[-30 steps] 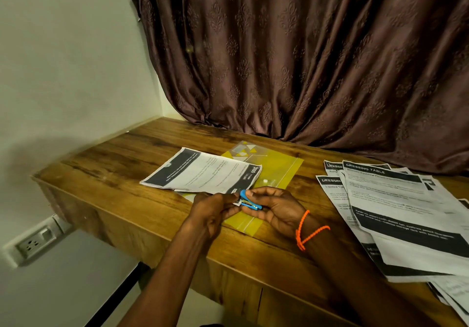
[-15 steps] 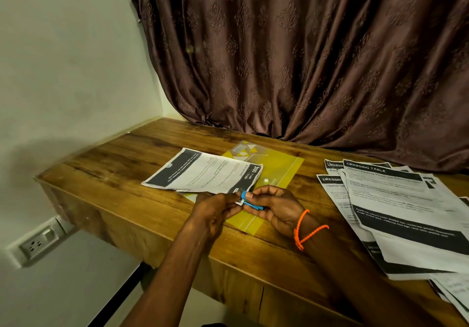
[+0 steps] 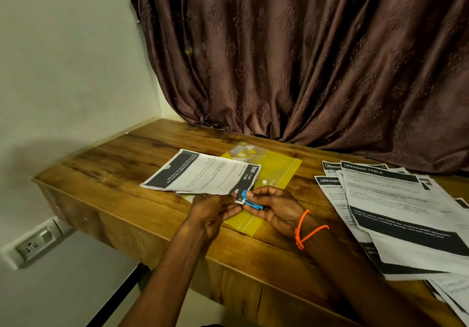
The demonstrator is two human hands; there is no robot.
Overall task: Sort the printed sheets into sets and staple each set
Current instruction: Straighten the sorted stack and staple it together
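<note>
Right hand [image 3: 275, 208] grips a blue stapler [image 3: 250, 201] at the paper set [image 3: 203, 174] corner, pinched by left hand [image 3: 212, 211].

Blue stapler [image 3: 250, 200] on sheet-set [image 3: 203, 174] corner

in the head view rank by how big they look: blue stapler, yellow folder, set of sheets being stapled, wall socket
1. set of sheets
2. yellow folder, partly covered, so unsure against the sheets
3. wall socket
4. blue stapler
</note>
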